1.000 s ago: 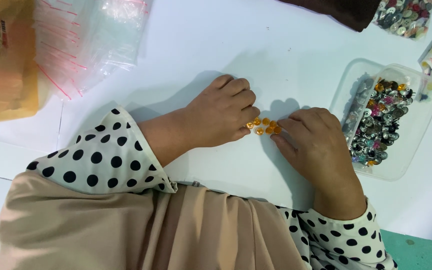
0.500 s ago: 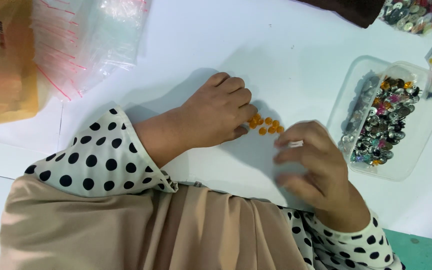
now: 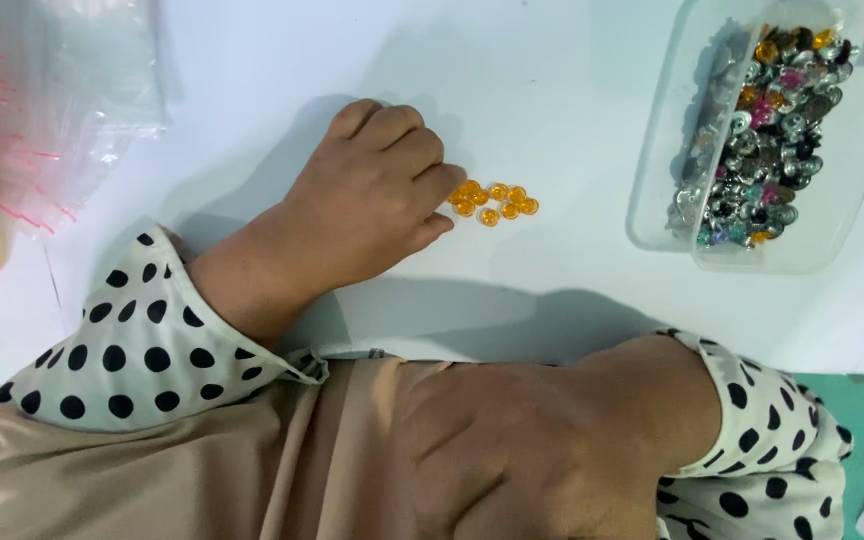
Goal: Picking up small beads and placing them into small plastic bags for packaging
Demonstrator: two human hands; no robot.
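Head view: left hand (image 3: 372,205) rests fingers curled, corralling the orange beads (image 3: 495,201) (tightly clustered); right hand (image 3: 522,450) lies flat, holding nothing.

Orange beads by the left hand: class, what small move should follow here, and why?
Probably the left hand should nudge the orange beads into a tighter cluster. Its fingertips already touch the group's near edge, a few beads lie loose on the table, and the right hand rests in the lap.
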